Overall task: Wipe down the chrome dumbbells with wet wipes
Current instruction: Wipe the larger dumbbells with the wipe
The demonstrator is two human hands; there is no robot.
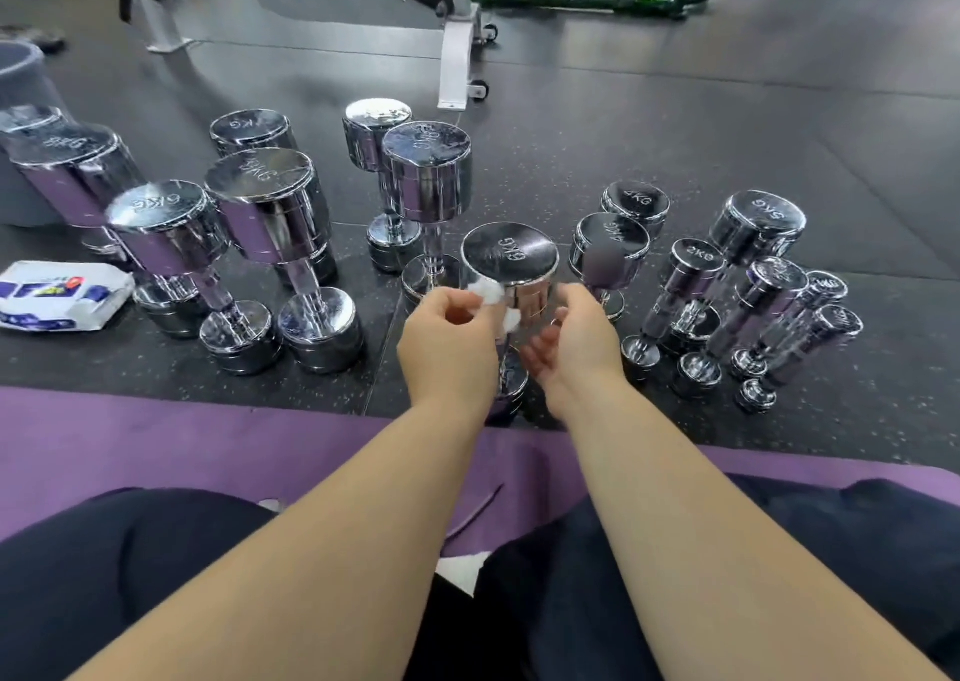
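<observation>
Head view: 6KG dumbbell (511, 259) stands on end, axis vertical, between the hands. Grip of left hand (447, 337) pinches wet wipe (493, 293) at its upper head; right hand (571, 342) grip apart.

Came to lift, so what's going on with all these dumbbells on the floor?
A person sitting on a purple mat is cleaning them. Their left hand pinches a white wet wipe against the upper head of an upright 6KG dumbbell, while the right hand is open beside its handle. Other chrome dumbbells stand around; a wipe pack lies at the left.
</observation>
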